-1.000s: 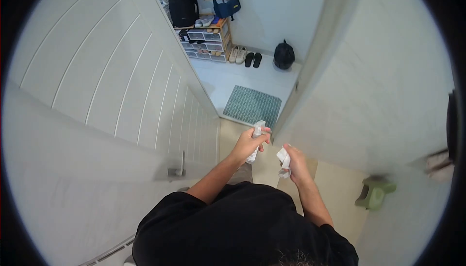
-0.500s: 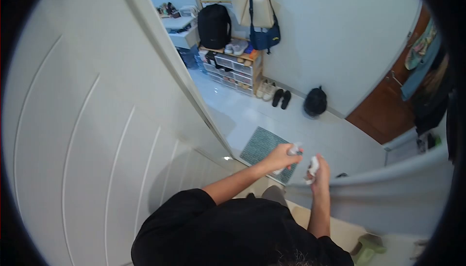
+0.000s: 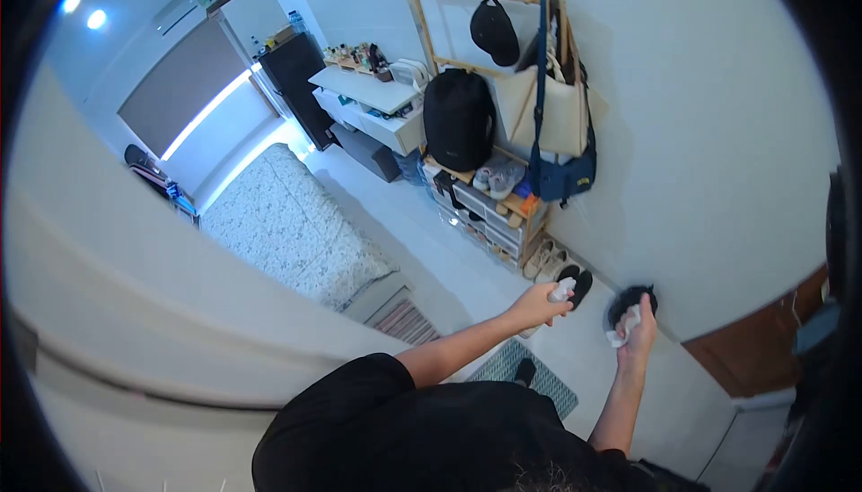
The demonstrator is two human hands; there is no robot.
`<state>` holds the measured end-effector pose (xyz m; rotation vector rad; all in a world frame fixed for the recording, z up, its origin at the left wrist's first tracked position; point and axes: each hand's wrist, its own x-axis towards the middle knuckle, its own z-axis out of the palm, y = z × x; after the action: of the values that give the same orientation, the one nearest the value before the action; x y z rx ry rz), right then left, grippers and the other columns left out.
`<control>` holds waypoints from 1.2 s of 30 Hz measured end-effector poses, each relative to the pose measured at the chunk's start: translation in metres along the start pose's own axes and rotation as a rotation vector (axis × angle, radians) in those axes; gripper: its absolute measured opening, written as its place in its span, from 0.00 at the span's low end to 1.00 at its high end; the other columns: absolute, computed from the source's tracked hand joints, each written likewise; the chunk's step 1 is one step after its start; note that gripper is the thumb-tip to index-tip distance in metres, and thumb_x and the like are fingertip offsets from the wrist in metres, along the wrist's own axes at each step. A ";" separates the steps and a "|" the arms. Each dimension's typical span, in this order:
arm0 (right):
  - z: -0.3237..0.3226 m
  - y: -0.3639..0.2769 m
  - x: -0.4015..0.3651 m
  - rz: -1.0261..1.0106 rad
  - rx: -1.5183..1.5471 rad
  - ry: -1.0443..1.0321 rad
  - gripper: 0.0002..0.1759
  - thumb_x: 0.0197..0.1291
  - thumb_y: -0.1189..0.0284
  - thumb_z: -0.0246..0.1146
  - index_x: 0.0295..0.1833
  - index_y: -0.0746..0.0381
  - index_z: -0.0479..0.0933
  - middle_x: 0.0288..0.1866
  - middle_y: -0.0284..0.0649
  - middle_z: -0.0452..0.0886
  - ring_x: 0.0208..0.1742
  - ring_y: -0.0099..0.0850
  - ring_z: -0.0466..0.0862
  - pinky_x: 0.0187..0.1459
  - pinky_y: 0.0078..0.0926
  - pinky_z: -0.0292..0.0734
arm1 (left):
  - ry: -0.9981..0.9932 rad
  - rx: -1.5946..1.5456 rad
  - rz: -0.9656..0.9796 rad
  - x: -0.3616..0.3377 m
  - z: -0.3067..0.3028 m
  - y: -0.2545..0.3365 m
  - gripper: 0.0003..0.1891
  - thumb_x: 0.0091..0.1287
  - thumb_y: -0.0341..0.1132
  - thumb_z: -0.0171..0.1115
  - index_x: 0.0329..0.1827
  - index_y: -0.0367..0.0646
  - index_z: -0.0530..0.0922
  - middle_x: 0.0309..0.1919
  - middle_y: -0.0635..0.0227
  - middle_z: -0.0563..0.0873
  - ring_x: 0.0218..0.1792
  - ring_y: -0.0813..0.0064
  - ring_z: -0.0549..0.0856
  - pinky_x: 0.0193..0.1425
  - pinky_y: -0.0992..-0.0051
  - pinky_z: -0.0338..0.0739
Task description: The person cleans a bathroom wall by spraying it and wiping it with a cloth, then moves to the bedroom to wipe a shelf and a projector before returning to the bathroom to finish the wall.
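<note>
My left hand point(image 3: 536, 305) is closed around a small white bottle, apparently a spray bottle point(image 3: 563, 290), whose pale top sticks out past the fingers. Most of its body is hidden in the grip. A crumpled white tissue point(image 3: 618, 338) is bunched in my right hand point(image 3: 638, 330), with its ends hanging out at the palm side. Both hands are held out in front of me, apart from each other. Beyond the right hand, a round black bag point(image 3: 626, 302) is on the floor by the wall.
A green mat point(image 3: 558, 388) lies under my foot. Ahead stand a shoe rack point(image 3: 525, 239) with a black backpack point(image 3: 458, 122) on top, and shoes point(image 3: 548, 260) beside it. A bed point(image 3: 287, 232) is at left, past the pale door frame point(image 3: 180, 285). A brown door point(image 3: 754, 339) is at right.
My view has swung left and I have moved forward onto the mat, so the bed and window have come into sight. Both hands still grip the bottle and the tissue, now slightly farther apart.
</note>
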<state>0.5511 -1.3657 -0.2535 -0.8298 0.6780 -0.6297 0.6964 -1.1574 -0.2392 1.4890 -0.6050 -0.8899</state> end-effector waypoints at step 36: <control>0.950 0.458 0.240 0.583 -1.096 -1.897 0.22 0.77 0.57 0.56 0.49 0.66 0.84 0.37 0.28 0.82 0.35 0.19 0.74 0.38 0.21 0.69 | 1.267 -0.265 -0.064 0.026 -0.812 0.057 0.24 0.64 0.39 0.75 0.60 0.38 0.81 0.39 0.71 0.87 0.38 0.80 0.84 0.40 0.76 0.81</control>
<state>1.5156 -0.8776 -0.2266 -1.6325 -0.6387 1.2143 1.3789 -0.7145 -0.2148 1.4968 0.4801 0.0509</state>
